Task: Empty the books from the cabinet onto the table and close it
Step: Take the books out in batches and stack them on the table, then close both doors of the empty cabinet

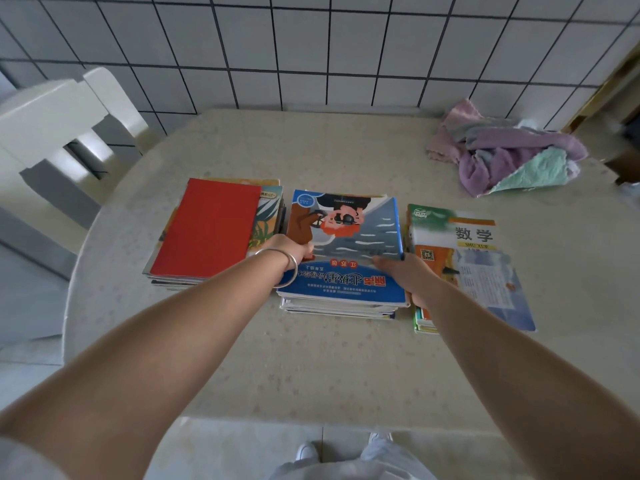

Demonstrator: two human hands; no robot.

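Three stacks of books lie side by side on the beige table. The left stack has a red cover on top. The middle stack is topped by a blue book with a cartoon figure. The right stack shows a green and orange maths book. My left hand grips the left edge of the middle stack, thumb on the cover. My right hand grips its right edge, fingers tucked down the side. The cabinet is out of view.
A crumpled pile of purple and green cloths lies at the table's far right. A white chair stands at the left. A tiled wall rises behind the table. My feet show below the near edge.
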